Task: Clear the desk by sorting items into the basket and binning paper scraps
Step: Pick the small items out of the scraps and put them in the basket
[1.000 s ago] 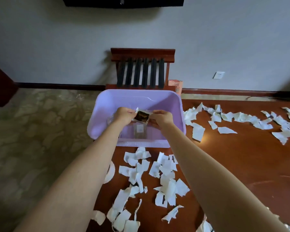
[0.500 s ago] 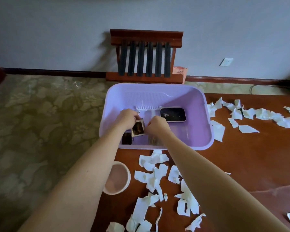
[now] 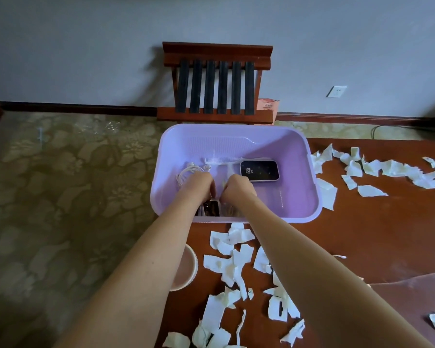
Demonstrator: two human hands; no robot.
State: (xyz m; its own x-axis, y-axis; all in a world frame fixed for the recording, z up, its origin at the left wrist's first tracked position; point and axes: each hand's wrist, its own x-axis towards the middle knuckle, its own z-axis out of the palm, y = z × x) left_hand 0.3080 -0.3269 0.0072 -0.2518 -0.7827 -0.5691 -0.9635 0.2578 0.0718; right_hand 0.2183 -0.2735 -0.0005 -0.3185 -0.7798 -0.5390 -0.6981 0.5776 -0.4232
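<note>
Lowered into purple basket (image 3: 299, 156), left hand (image 3: 197, 184), right hand (image 3: 237, 188) pinching dark packet (image 3: 212, 208), beside comb (image 3: 221, 160), earphones (image 3: 186, 172), device (image 3: 259, 170)

A plain pale grey wall (image 3: 86, 46) spans twelve o'clock, edged below by a dark baseboard (image 3: 73, 106). Against it at twelve stands a reddish wooden rack (image 3: 216, 50) with black slats, and a white socket (image 3: 336, 91) sits at one o'clock. Patterned olive floor (image 3: 60, 197) fills nine o'clock, and the reddish-brown desk (image 3: 362, 234) fills four.
</note>
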